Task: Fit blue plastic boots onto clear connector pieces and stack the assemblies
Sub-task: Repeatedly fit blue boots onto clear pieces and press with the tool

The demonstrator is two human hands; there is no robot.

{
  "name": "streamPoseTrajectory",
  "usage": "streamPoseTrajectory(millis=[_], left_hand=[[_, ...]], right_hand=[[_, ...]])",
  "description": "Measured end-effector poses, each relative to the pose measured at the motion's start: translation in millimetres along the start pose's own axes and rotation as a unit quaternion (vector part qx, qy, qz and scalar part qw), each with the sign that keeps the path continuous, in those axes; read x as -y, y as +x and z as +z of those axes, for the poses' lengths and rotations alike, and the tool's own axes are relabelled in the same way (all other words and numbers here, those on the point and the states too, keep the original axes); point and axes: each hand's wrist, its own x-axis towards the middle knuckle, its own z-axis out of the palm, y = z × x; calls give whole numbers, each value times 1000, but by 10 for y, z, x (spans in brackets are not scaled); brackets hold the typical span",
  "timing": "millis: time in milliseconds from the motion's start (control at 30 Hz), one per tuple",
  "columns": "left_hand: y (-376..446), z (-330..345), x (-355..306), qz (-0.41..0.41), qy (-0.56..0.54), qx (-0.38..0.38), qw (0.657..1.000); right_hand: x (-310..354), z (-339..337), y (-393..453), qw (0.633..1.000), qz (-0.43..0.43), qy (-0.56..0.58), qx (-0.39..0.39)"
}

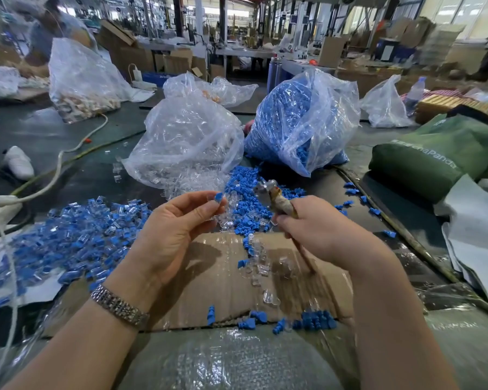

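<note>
Blue boot (218, 197) is pinched by the left hand (178, 229), above the cardboard (209, 291). Its direction cannot be told. 1 wrapped stick (283, 206), tip up and away, is gripped by the right hand (319, 223).

Connector bag (183, 142) left of boot bag (302, 119); assemblies pile (74, 240) far left.

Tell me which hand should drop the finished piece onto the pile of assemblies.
Left. The left hand already pinches the blue boot, and the assembled pile lies on its side. The right hand grips a tool.
</note>
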Motion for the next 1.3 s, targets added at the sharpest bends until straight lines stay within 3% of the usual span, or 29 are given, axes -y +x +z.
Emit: streamPoseTrajectory(millis=[167,600,767,1067,1133,1167,1233,1300], left_hand=[[45,-23,-1,26,-9,-8,1000],[-16,40,49,98,168,-26,981],[-36,35,34,112,212,-29,970],[-21,-25,-4,146,244,-56,957],[-10,-107,-11,157,327,-104,926],[-3,-144,-14,161,393,-140,894],[-3,-185,-33,153,541,-214,799],[-20,-199,-65,119,665,-246,695]], right_hand=[[264,14,-88,990,-63,54,111],[243,241,-76,984,-88,115,108],[252,345,-49,983,-96,137,72],[113,216,-104,971,-69,206,97],[38,138,-98,979,-36,195,45],[-15,107,-73,988,-18,155,6],[-136,78,-2,998,24,36,-55],[-231,111,62,993,78,-52,-69]])
